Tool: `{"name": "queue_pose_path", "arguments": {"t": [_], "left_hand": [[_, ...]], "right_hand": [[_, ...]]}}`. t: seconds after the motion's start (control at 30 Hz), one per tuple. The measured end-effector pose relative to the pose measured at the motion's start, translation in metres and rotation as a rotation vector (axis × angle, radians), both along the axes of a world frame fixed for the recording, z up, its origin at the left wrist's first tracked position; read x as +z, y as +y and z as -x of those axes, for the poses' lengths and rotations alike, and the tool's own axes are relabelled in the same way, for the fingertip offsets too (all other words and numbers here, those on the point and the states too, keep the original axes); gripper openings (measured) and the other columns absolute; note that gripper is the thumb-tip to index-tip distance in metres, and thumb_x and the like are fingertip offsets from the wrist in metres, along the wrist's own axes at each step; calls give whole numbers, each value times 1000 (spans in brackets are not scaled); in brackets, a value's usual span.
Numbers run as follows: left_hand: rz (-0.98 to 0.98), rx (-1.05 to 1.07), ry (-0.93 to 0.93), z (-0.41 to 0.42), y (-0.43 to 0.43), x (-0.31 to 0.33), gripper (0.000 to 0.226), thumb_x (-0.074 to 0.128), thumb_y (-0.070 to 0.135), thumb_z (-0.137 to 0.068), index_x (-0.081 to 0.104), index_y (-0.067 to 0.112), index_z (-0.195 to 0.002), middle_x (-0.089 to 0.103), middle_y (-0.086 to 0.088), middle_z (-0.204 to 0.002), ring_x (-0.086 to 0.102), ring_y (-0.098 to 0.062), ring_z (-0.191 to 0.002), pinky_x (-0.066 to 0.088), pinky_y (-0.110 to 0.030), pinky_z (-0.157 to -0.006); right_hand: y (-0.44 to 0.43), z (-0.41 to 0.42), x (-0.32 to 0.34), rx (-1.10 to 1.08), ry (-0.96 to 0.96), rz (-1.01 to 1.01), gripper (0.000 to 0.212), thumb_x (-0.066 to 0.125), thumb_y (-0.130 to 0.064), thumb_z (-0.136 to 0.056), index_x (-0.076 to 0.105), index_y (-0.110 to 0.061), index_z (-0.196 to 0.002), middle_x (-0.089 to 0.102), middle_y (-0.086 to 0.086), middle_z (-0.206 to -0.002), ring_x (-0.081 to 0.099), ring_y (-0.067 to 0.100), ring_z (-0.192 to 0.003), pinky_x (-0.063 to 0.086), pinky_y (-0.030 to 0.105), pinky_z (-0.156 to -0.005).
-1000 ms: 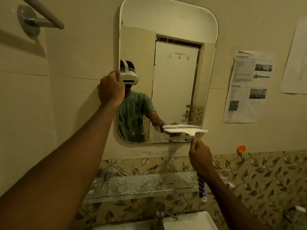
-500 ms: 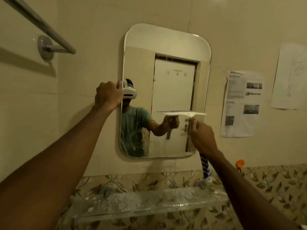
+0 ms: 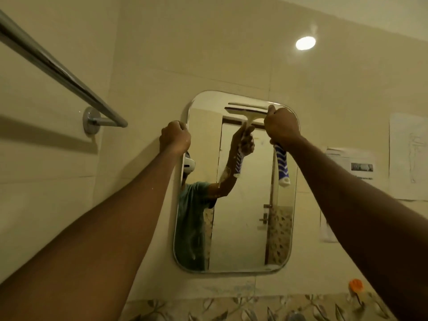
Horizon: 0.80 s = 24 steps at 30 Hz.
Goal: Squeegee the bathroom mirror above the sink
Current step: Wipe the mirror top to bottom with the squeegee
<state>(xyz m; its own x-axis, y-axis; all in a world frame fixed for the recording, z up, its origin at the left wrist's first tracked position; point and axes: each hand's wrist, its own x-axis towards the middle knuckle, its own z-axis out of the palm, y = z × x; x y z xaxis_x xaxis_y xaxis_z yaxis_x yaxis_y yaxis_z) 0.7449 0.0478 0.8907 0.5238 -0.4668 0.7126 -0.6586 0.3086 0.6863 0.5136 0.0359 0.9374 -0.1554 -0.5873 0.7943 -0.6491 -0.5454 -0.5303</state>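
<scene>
My right grip [image 3: 281, 127] clasps the squeegee [image 3: 282, 165] (blade flat against the top of the mirror [image 3: 243, 216]); my left grip [image 3: 174, 136] curls round the mirror's left edge.

Bare forearms [image 3: 129, 216], teal T-shirt [image 3: 193, 205], white headset [image 3: 189, 165]

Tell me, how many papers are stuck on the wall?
2. A printed sheet with small photos hangs right of the mirror, partly hidden behind the right arm; a sheet with a faint drawing is at the picture's right edge. More may lie out of view.
</scene>
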Motion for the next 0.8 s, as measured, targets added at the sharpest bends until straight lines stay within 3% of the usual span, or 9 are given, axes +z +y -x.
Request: {"name": "queue_pose_path", "arguments": {"t": [0.13,0.27,0.4,0.5,0.6,0.73,0.8], "left_hand": [[-35,-64,9,-10,-5,3,30,48,28,-99,66,8,-111,70,-16,-113,66,-34,-103,54,-40,-89],[-24,-93,-38,-18,-10,3,33,49,29,-99,67,5,-114,70,-18,-112,67,-35,-100,55,-43,-89],[-3,-127,-53,-24,-11,2,31,51,27,-98,70,4,-110,71,-19,-110,68,-37,-98,56,-44,-90],[8,-128,-58,-23,-7,2,31,50,26,-99,69,4,-111,70,-19,-112,68,-37,-100,55,-42,-90],[20,-129,-50,-23,-8,1,32,50,27,-100,68,4,-112,70,-18,-111,68,-35,-97,56,-40,-88],[42,-122,-42,-20,-10,-2,32,50,26,-100,67,3,-113,70,-17,-108,69,-33,-93,57,-40,-85],[61,-124,-34,-21,-13,-2,31,51,26,-99,68,3,-112,71,-18,-106,69,-33,-91,58,-43,-86]], "right_hand": [[10,-14,26,-2,93,-14,28,37,-25,-103,56,-4,-106,57,8,-80,59,19,-57,49,26,-51],[7,-26,6,14,128,-57,32,37,-21,-103,52,1,-120,61,14,-96,64,23,-70,56,30,-55],[6,-33,-61,33,98,-116,36,32,-33,-103,56,-6,-101,57,5,-72,57,14,-51,43,21,-39],[10,-33,-88,39,89,-176,44,26,-40,-104,53,-11,-84,56,4,-65,54,13,-45,40,20,-36],[16,-26,-57,-3,136,-108,47,29,-36,-104,55,-7,-79,52,2,-62,50,11,-46,38,19,-41],[13,-18,20,-38,106,-38,44,30,-32,-104,58,2,-106,57,8,-76,56,17,-55,48,24,-47],[10,-18,35,-47,121,-58,41,29,-30,-104,55,2,-112,53,4,-72,54,14,-53,43,18,-40]]}}
